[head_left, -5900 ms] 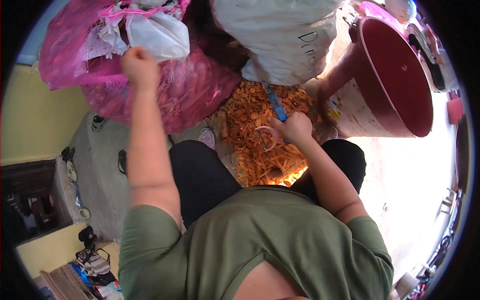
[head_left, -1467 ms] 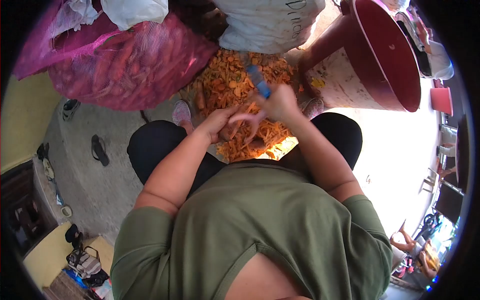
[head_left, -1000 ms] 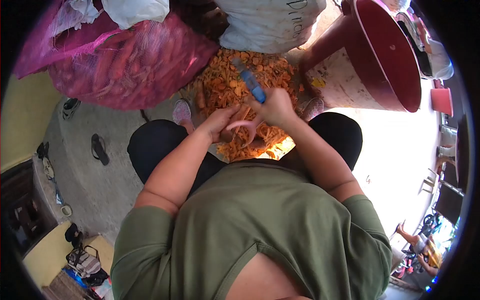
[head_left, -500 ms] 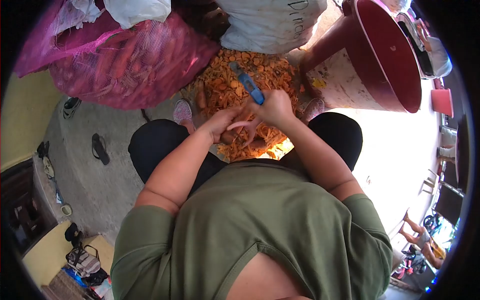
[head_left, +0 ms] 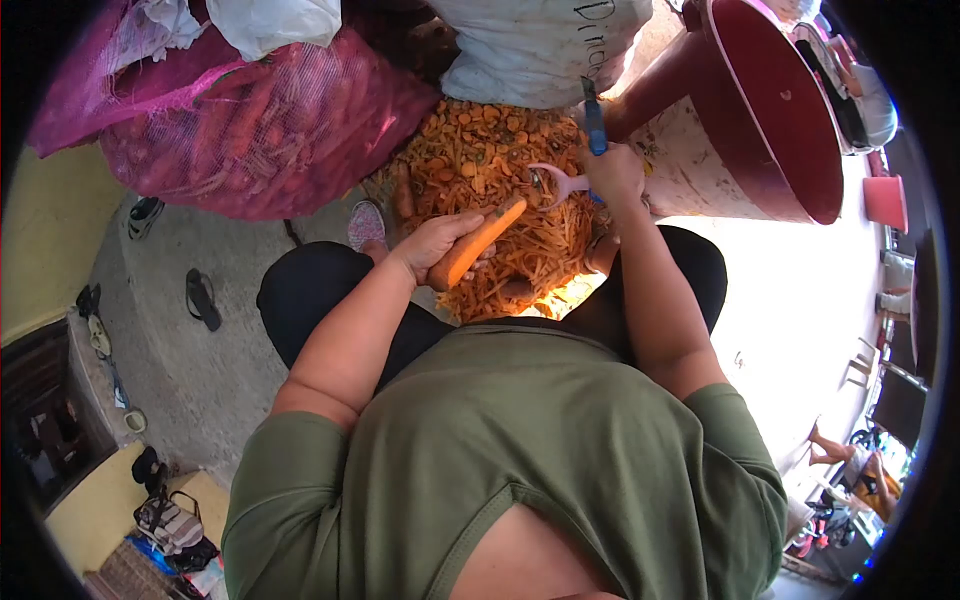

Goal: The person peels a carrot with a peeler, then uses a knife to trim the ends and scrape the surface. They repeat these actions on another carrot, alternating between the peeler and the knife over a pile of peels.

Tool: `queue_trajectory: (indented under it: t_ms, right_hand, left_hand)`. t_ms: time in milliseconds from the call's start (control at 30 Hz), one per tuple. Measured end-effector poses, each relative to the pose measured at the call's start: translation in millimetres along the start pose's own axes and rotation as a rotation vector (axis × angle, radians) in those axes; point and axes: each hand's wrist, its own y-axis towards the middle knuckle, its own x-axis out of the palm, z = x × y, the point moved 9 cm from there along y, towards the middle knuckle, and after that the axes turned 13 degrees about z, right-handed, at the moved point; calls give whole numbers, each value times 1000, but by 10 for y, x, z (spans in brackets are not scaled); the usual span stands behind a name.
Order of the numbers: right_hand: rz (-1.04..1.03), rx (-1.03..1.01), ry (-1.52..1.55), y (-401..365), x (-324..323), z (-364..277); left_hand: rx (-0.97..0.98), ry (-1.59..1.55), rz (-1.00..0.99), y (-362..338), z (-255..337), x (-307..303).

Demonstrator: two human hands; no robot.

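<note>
A carrot (head_left: 480, 243) with a bright orange, peeled-looking surface lies slantwise in my left hand (head_left: 440, 245), whose fingers wrap round it. My right hand (head_left: 615, 175) is closed round a pink Y-shaped peeler (head_left: 565, 184) and a blue-handled knife (head_left: 595, 122); the knife points away from me. The peeler's head faces left, apart from the carrot. Below both hands, orange peelings and cut carrot pieces (head_left: 480, 150) form a heap on the ground between my feet.
A pink mesh sack (head_left: 270, 130) of carrots lies at the upper left, a white sack (head_left: 545, 50) at the top. A large red tub (head_left: 780, 110) leans at the upper right. One slipper (head_left: 201, 299) is on the floor at left. A person (head_left: 875, 480) is far right.
My right hand has moved right and up, away from my left hand, with the knife and peeler. The carrot now shows plainly in my left hand, angled up to the right.
</note>
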Motion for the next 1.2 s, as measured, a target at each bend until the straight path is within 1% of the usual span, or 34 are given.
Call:
queue_trajectory:
  t_ms: [33,67,100,133,167,200,267,300,367,400,433,500,567,633,667,700,767,833,867,900,967,1033,1067,1100,1133,1167,1200]
  right_hand:
    - [20,40,-40,17,-75,23]
    - [29,4,30,-29,-107,-49]
    - [12,-33,63,-150,-96,-187]
    - [-101,-43,197,-331,-12,-334]
    - [-155,-176,137,-551,59,-534]
    - [-210,-308,79,-769,145,-709]
    - [-250,-391,-20,-1043,254,-861]
    - [-268,-433,-68,-1111,293,-900]
    - [-232,-304,-34,-813,346,-667]
    - [-207,-226,-2,-628,298,-544]
    - [-89,-160,-48,-416,175,-426]
    - [45,-67,-123,-157,-55,-233]
    - [-64,-26,-48,-199,18,-214]
    - [-144,-171,1,-532,159,-533]
    - [-136,-314,94,-784,125,-752]
    - [-191,-421,19,-956,230,-854]
    - [-132,-486,-5,-949,305,-839]
    - [-148,-108,17,-483,379,-368]
    - [-80,-19,-38,-263,186,-244]
    - [117,-99,-124,2,74,-73]
    - [61,8,8,45,10,15]
    - [31,-133,76,-284,38,-347]
    - [-69,-202,126,-493,172,-500]
    - [-174,-268,138,-823,110,-756]
    - [-288,-310,76,-997,284,-791]
    - [-280,-333,40,-1011,309,-793]
    - [-269,-358,4,-1003,322,-806]
  left_hand:
    - [12,-19,-21,-16,14,10]
    - [28,-39,-41,-30,33,26]
    - [56,-44,54,-15,70,-9]
    - [82,-52,149,-7,107,-9]
    - [105,-61,245,-6,123,-48]
    - [75,-10,228,30,70,-84]
    - [14,97,194,122,-36,-207]
    - [27,91,217,127,-32,-209]
    - [53,79,264,131,-20,-185]
    - [32,66,261,105,-33,-182]
    - [11,54,258,73,-52,-176]
    - [-9,29,243,39,-62,-166]
    - [-5,6,220,28,-37,-163]
    - [25,-46,205,92,-17,-154]
    - [37,-73,200,115,-23,-146]
    - [35,-45,220,117,-34,-152]
    - [31,17,257,116,-43,-160]
    - [1,42,209,103,-110,-109]
    - [-9,56,186,95,-119,-88]
    - [-5,69,168,55,-99,-64]
    - [4,98,126,-38,-27,-2]
    - [-16,64,187,49,-53,-86]
    - [-30,42,221,84,-84,-133]
    - [-23,45,238,106,-92,-151]
    - [-15,51,256,133,-92,-162]
    - [-9,60,272,145,-94,-172]
    - [-42,65,223,123,-117,-120]
